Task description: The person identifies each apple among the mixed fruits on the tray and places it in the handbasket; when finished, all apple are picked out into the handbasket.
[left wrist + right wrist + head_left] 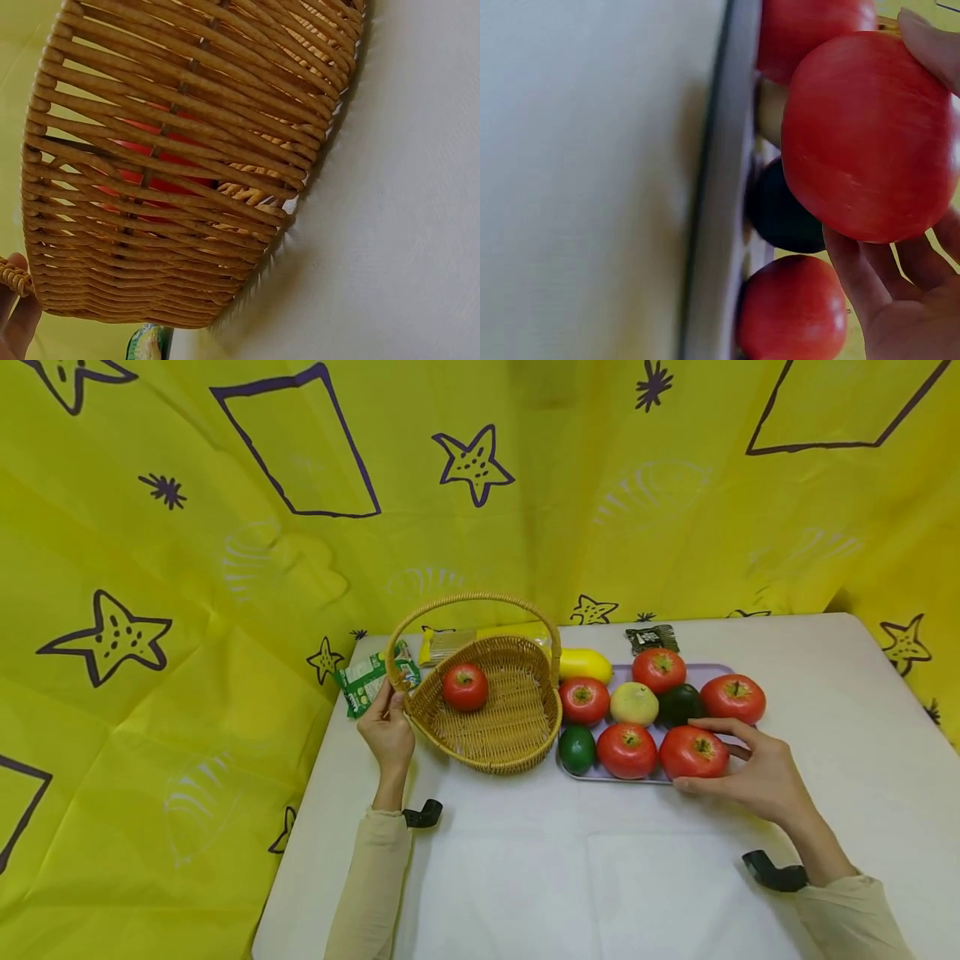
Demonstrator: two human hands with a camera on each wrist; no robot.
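My left hand (pixel 389 739) grips the wicker basket (pixel 498 768) at the foot of its arched handle, on the left side. One red apple (pixel 465 687) lies inside the basket; through the weave it shows as a red patch in the left wrist view. My right hand (pixel 757 768) holds another red apple (pixel 693 752) at the near right corner of the lilac tray (pixel 622 673). In the right wrist view, thumb and fingers go round this apple (pixel 870 139), which sits higher than the tray's rim. Several more red apples, such as one (pixel 627 751) beside it, remain on the tray.
The tray also bears a pale yellow round fruit (pixel 634 704) and two dark green fruits, one (pixel 577 750) at its left corner. A yellow fruit (pixel 587 666) lies behind. Around the back are a green packet (pixel 367 681), a yellow noodle pack (pixel 450 647) and a dark packet (pixel 652 639).
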